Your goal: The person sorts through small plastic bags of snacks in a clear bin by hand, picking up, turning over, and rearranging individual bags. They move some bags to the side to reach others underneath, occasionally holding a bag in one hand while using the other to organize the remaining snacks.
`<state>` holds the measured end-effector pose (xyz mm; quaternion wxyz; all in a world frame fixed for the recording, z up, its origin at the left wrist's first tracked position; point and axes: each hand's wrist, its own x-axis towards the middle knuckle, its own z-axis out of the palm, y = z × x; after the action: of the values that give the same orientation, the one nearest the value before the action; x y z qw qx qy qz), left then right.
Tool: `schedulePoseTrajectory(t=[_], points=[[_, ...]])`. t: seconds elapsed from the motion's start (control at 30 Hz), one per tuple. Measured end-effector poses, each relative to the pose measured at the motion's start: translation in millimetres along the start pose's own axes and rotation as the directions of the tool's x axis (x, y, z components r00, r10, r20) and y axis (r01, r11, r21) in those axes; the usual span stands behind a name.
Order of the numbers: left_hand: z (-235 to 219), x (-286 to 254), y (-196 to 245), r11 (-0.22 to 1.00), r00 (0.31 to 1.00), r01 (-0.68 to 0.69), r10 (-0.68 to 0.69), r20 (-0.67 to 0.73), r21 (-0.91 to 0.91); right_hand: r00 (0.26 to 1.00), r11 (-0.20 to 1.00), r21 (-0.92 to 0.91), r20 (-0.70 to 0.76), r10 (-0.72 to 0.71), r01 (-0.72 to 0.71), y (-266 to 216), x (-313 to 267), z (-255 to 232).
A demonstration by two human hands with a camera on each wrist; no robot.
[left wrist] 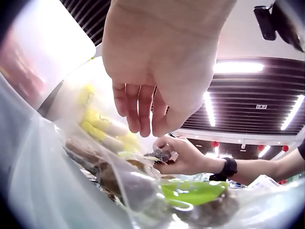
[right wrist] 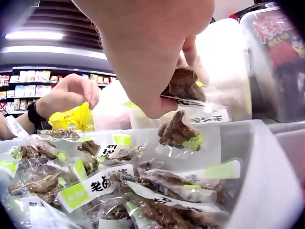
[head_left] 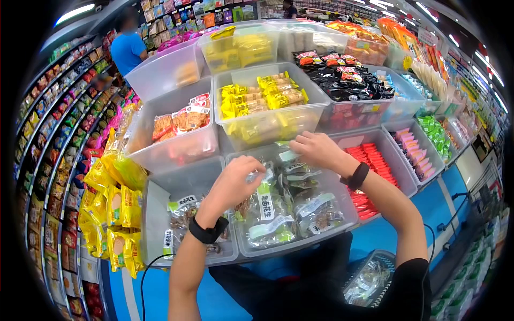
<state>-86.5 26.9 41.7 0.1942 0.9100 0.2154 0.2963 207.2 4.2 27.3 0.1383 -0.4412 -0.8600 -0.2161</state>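
My right hand point(head_left: 319, 151) pinches a clear packet of brown food point(right wrist: 183, 85) between thumb and fingers, at the back of an open plastic bin point(head_left: 350, 215). The packet carries a white label with black writing and hangs over similar packets in the right wrist view. Above the left part of this bin is my left hand point(head_left: 236, 181), its fingers loosely bent and nothing between them. Many clear packets point(head_left: 266, 203) with white and green labels lie below both hands.
Yellow-wrapped snacks point(head_left: 262, 96) fill the bin behind. To the right is a bin of red packets point(head_left: 370, 174), and to the left a bin point(head_left: 155, 187) of similar clear packets. Yellow bags point(head_left: 120, 214) hang at the left. A basket point(head_left: 388, 259) with packets stands low at right.
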Motion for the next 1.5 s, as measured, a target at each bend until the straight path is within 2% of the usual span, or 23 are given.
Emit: schedulePoseTrajectory(t=[0.07, 0.13, 0.17, 0.27, 0.3, 0.37, 0.4, 0.47, 0.5, 0.6, 0.73, 0.8, 0.83, 0.9, 0.97, 1.03, 1.1, 1.17, 1.23, 1.27, 1.3, 1.37, 1.5], points=[[1, 6, 7, 1.000, 0.997, -0.006, 0.009, 0.083, -0.029, 0.999, 0.998, 0.062, -0.033, 0.028, -0.026, 7, -5, -5], [10, 18, 15, 0.995, 0.968, -0.081, 0.092, 0.233, -0.057, 0.995, 0.990, 0.125, -0.064, 0.071, -0.063, 12, -12, -12], [17, 25, 19, 0.995, 0.963, -0.087, 0.098, 0.250, -0.055, 0.981, 0.971, 0.202, -0.117, 0.155, -0.130, 13, -16, -15], [44, 61, 26, 0.960, 0.830, -0.165, 0.012, 0.558, 0.226, 0.933, 0.910, 0.319, -0.155, 0.324, -0.263, 13, -29, -24], [60, 76, 24, 0.959, 0.825, -0.173, 0.017, 0.566, 0.224, 0.910, 0.879, 0.356, -0.146, 0.388, -0.318, 14, -33, -26], [94, 100, 20, 0.924, 0.655, -0.048, -0.258, 0.710, 0.379, 0.894, 0.850, 0.389, -0.124, 0.431, -0.356, 17, -46, -28], [107, 100, 16, 0.923, 0.649, -0.057, -0.256, 0.716, 0.381, 0.877, 0.817, 0.432, -0.111, 0.468, -0.382, 17, -46, -27], [131, 98, 7, 0.876, 0.730, -0.154, -0.210, 0.650, 0.456, 0.845, 0.773, 0.483, -0.117, 0.522, -0.411, 16, -48, -23], [142, 98, -2, 0.874, 0.726, -0.163, -0.207, 0.655, 0.458, 0.839, 0.769, 0.485, -0.121, 0.530, -0.416, 16, -47, -19], [157, 94, -19, 0.882, 0.713, -0.293, -0.057, 0.699, 0.370, 0.862, 0.843, 0.417, -0.219, 0.457, -0.340, 11, -45, -10], [134, 94, 1, 0.888, 0.651, -0.238, -0.154, 0.743, 0.393, 0.873, 0.871, 0.381, -0.248, 0.421, -0.312, 13, -44, -10], [138, 87, -5, 0.928, 0.668, -0.288, 0.019, 0.744, 0.235, 0.872, 0.888, 0.376, -0.298, 0.388, -0.267, 14, -44, -7], [138, 90, -3, 0.927, 0.665, -0.289, 0.016, 0.746, 0.237, 0.870, 0.886, 0.379, -0.300, 0.391, -0.267, 15, -42, -8], [140, 98, 6, 0.973, 0.604, 0.104, -0.225, 0.765, 0.204, 0.930, 0.900, 0.356, -0.166, 0.326, -0.252, 16, -37, -9], [158, 93, -9, 0.969, 0.601, 0.055, -0.223, 0.767, 0.239, 0.940, 0.908, 0.311, -0.103, 0.326, -0.281, 13, -25, -7], [172, 83, -16, 0.962, 0.596, 0.002, -0.221, 0.772, 0.274, 0.983, 0.979, 0.116, -0.056, 0.174, -0.167, 8, -12, -1], [175, 75, -12, 0.955, 0.654, -0.061, -0.183, 0.734, 0.291, 0.988, 0.990, 0.088, -0.107, 0.115, -0.106, 7, -7, -2], [169, 75, -10, 0.963, 0.678, -0.043, -0.168, 0.716, 0.266, 0.988, 1.000, 0.017, -0.156, -0.021, 0.024, 11, -3, 4], [160, 80, -6, 0.972, 0.670, -0.052, -0.138, 0.730, 0.231, 0.979, 0.999, -0.016, -0.199, -0.045, 0.042, 14, -4, 12], [155, 78, -3, 0.976, 0.713, -0.025, -0.135, 0.688, 0.216, 0.975, 0.999, -0.007, -0.217, -0.051, 0.050, 16, -6, 16], [151, 77, 1, 0.976, 0.715, -0.023, -0.136, 0.686, 0.218, 0.971, 0.998, 0.001, -0.233, -0.055, 0.057, 16, -7, 18], [146, 77, 11, 0.939, 0.846, -0.092, -0.101, 0.523, 0.330, 0.973, 0.998, -0.002, -0.225, -0.054, 0.055, 16, -10, 20], [131, 84, 31, 0.940, 0.812, -0.103, -0.109, 0.574, 0.324, 0.993, 0.995, 0.073, -0.089, 0.072, -0.066, 16, -11, 7]])
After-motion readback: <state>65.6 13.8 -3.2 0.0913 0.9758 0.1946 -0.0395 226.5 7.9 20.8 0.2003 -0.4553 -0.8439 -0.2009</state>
